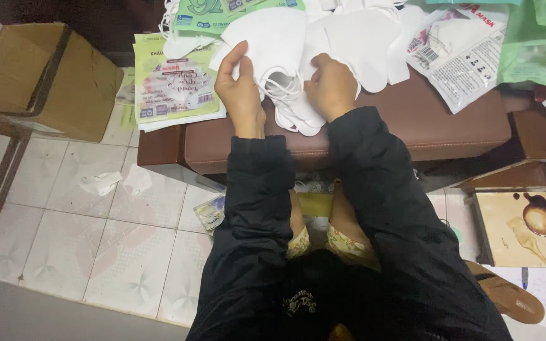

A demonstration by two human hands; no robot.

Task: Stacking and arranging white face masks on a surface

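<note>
A home used as a small packing spot: tiled floor (96, 246), a brown padded bench (437, 120) heaped with white masks (349, 38) and printed bags (175, 88), a cardboard box (45, 76), a sandal (513, 300).

Face masks (349, 44) piled on a bench (412, 120); packets (172, 82) on its left end; cardboard box (39, 76) further left; sandal (513, 300) on floor (96, 240), lower right.

Two hands, left hand (240, 88) and right hand (332, 85), were on one heap of white masks (298, 44), too many to count, one cardboard box (45, 76), two crumpled tissues (116, 181) on the floor, one brown sandal (513, 300), one blue pen (524, 278).
</note>
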